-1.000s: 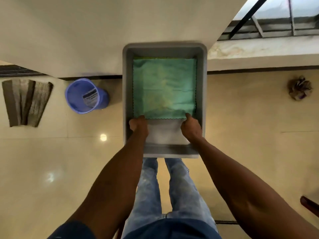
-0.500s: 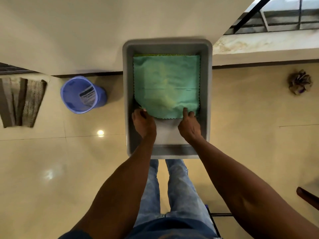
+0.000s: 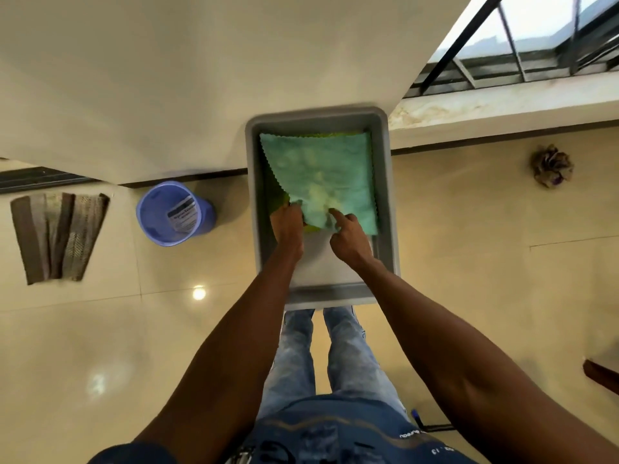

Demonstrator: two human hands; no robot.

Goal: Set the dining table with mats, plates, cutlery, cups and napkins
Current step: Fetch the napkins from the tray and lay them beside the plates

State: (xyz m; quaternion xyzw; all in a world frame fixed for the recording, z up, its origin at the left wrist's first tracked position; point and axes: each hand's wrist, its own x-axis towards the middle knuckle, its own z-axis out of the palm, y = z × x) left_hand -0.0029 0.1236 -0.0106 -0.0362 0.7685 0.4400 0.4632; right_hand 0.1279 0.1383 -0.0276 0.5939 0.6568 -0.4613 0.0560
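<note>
A grey plastic tub [image 3: 253,182] stands on the floor in front of my feet. Inside it lies a green cloth napkin [image 3: 321,172] with zigzag edges, over a yellow-green cloth that shows at the far edge and near my left hand. My left hand [image 3: 287,226] pinches the napkin's near left corner, which is lifted and skewed. My right hand [image 3: 350,234] touches the napkin's near edge with its forefinger stretched out, the other fingers curled. A pale sheet lies in the tub's near half, under my wrists.
A blue plastic bucket [image 3: 174,212] stands left of the tub by the wall's base. Folded brown mats [image 3: 57,236] lie on the floor at far left. A crumpled brown object [image 3: 551,165] sits at right. A dark wooden edge [image 3: 599,376] juts in at lower right.
The napkin's near left corner has been gathered and lifted, so the cloth now lies skewed and bunched. Both hands moved closer together, and the view shifted.
</note>
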